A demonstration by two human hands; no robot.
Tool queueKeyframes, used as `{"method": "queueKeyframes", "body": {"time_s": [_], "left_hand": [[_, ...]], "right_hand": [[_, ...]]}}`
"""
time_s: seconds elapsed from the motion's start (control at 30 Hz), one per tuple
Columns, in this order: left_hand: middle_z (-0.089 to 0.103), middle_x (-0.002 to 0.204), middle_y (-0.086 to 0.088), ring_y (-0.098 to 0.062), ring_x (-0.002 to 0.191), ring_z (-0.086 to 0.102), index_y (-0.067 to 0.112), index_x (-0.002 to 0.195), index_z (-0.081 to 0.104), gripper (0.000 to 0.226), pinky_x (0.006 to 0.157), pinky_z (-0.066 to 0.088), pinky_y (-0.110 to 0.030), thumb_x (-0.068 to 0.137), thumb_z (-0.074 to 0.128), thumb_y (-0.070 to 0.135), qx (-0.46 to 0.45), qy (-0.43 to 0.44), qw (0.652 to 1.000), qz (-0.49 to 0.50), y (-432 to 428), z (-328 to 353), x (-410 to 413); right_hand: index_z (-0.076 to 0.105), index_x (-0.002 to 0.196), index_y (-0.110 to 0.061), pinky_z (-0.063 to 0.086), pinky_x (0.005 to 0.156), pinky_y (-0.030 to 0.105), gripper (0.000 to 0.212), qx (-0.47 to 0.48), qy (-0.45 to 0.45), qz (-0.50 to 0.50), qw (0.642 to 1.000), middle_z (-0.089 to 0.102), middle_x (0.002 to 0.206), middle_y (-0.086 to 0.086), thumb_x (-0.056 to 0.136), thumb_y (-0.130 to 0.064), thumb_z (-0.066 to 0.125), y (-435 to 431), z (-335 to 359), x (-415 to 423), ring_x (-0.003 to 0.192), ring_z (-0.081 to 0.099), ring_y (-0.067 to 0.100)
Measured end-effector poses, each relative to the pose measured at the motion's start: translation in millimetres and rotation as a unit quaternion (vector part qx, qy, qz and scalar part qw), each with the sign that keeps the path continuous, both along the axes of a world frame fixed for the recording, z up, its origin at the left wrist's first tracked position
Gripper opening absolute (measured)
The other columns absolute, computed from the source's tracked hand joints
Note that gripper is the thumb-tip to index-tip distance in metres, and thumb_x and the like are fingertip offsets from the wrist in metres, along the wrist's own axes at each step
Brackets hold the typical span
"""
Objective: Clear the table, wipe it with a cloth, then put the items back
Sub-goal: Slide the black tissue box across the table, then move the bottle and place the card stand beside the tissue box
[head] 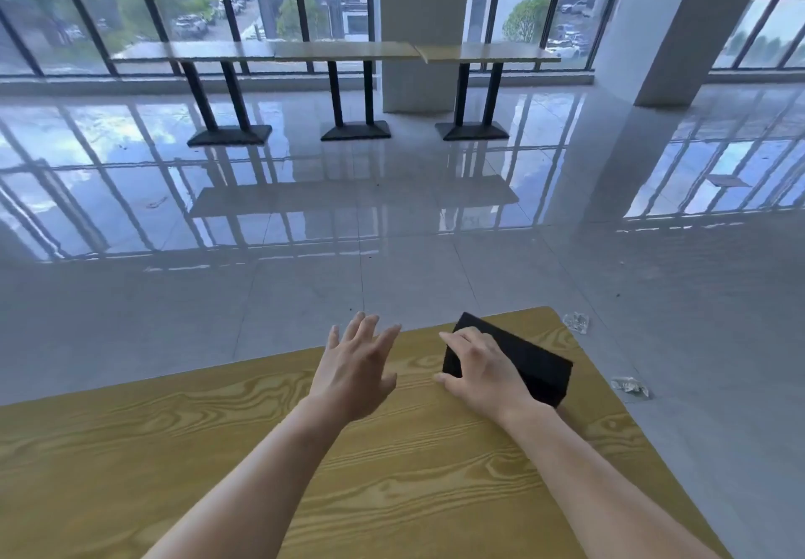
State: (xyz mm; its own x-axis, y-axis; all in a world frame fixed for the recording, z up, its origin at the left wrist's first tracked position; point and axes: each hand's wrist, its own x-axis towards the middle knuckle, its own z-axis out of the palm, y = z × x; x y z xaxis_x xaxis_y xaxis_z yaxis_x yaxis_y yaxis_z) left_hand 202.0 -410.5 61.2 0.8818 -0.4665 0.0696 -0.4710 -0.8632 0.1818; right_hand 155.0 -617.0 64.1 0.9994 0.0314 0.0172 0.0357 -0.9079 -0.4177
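Observation:
A yellow wood-grain table (218,449) fills the lower part of the view. A flat black folded cloth (536,367) lies near the table's far right corner. My right hand (475,373) rests on the cloth's left part, fingers curled over its near-left edge and thumb on the table beside it. My left hand (355,367) hovers just left of it, over the far edge of the table, fingers spread and holding nothing.
Two crumpled clear wrappers (576,322) (630,385) lie on the glossy tiled floor just past the table's right edge. A row of long tables (348,52) on black pedestal legs stands by the far windows. A white pillar (671,27) rises at the right.

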Motion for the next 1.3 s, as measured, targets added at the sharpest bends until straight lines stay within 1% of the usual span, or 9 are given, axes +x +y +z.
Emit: {"method": "queueKeyframes", "body": {"time_s": [0.2, 0.43, 0.57, 0.8, 1.0, 1.1, 1.17, 1.23, 1.3], "left_hand": [[0.020, 0.158, -0.007, -0.026, 0.149, 0.007, 0.030, 0.151, 0.020, 0.068, 0.119, 0.014, -0.055, 0.093, 0.054, 0.042, -0.001, -0.018, 0.998, 0.054, 110, 11, -34], [0.019, 0.160, -0.008, -0.027, 0.150, 0.007, 0.031, 0.152, 0.019, 0.071, 0.119, 0.012, -0.054, 0.091, 0.054, 0.043, 0.017, -0.010, 0.993, 0.119, 259, 12, -78], [0.018, 0.160, -0.008, -0.027, 0.150, 0.006, 0.031, 0.151, 0.018, 0.071, 0.119, 0.012, -0.055, 0.092, 0.055, 0.043, 0.014, -0.009, 0.989, 0.144, 329, 15, -96], [0.019, 0.160, -0.008, -0.026, 0.150, 0.007, 0.031, 0.151, 0.018, 0.070, 0.120, 0.012, -0.054, 0.093, 0.054, 0.044, 0.011, -0.018, 0.982, 0.187, 414, 23, -118], [0.022, 0.159, -0.007, -0.026, 0.150, 0.010, 0.031, 0.151, 0.021, 0.070, 0.119, 0.016, -0.055, 0.092, 0.056, 0.044, 0.000, -0.031, 0.973, 0.228, 454, 28, -127], [0.026, 0.157, -0.005, -0.025, 0.148, 0.016, 0.031, 0.150, 0.026, 0.068, 0.117, 0.022, -0.052, 0.090, 0.057, 0.044, -0.004, -0.047, 0.966, 0.252, 468, 32, -134], [0.033, 0.153, -0.006, -0.026, 0.144, 0.027, 0.028, 0.148, 0.032, 0.066, 0.115, 0.027, -0.050, 0.089, 0.059, 0.042, -0.013, -0.053, 0.957, 0.284, 481, 33, -142], [0.042, 0.146, -0.008, -0.029, 0.135, 0.041, 0.024, 0.145, 0.040, 0.064, 0.109, 0.034, -0.050, 0.086, 0.062, 0.039, -0.019, -0.050, 0.949, 0.312, 501, 34, -150], [0.049, 0.140, -0.008, -0.031, 0.127, 0.049, 0.023, 0.141, 0.046, 0.062, 0.101, 0.042, -0.049, 0.084, 0.065, 0.037, -0.019, -0.055, 0.939, 0.339, 525, 33, -154]], "right_hand": [[0.037, 0.148, -0.019, 0.038, 0.107, 0.032, 0.065, -0.010, 0.002, 0.057, 0.998, 0.046, 0.142, 0.001, 0.091, -0.040, 0.062, 101, 16, -5, 0.134, 0.036, 0.020], [0.040, 0.147, -0.020, 0.040, 0.105, 0.034, 0.066, -0.015, -0.007, 0.119, 0.993, 0.051, 0.137, 0.001, 0.089, -0.041, 0.065, 251, 28, -21, 0.130, 0.043, 0.021], [0.043, 0.145, -0.019, 0.040, 0.106, 0.036, 0.066, -0.011, -0.015, 0.142, 0.990, 0.053, 0.136, 0.003, 0.087, -0.040, 0.067, 324, 34, -28, 0.129, 0.045, 0.024], [0.042, 0.146, -0.018, 0.040, 0.105, 0.035, 0.067, -0.016, -0.010, 0.181, 0.983, 0.052, 0.137, 0.004, 0.088, -0.039, 0.066, 414, 43, -40, 0.129, 0.046, 0.024], [0.042, 0.146, -0.018, 0.040, 0.106, 0.034, 0.066, -0.022, -0.010, 0.221, 0.975, 0.053, 0.138, 0.004, 0.089, -0.040, 0.065, 454, 46, -37, 0.129, 0.046, 0.024], [0.044, 0.145, -0.019, 0.043, 0.101, 0.034, 0.064, -0.021, -0.013, 0.248, 0.969, 0.055, 0.135, 0.005, 0.088, -0.039, 0.066, 469, 47, -26, 0.125, 0.050, 0.025], [0.044, 0.145, -0.019, 0.043, 0.101, 0.035, 0.063, -0.017, -0.020, 0.269, 0.963, 0.056, 0.134, 0.005, 0.088, -0.037, 0.066, 483, 48, -18, 0.124, 0.051, 0.025], [0.045, 0.144, -0.018, 0.044, 0.101, 0.036, 0.062, -0.008, -0.021, 0.287, 0.958, 0.057, 0.133, 0.007, 0.088, -0.036, 0.065, 503, 50, -14, 0.124, 0.051, 0.027], [0.046, 0.143, -0.017, 0.045, 0.100, 0.038, 0.060, -0.001, -0.018, 0.304, 0.952, 0.058, 0.132, 0.009, 0.089, -0.034, 0.065, 527, 53, -10, 0.123, 0.052, 0.028]]}}
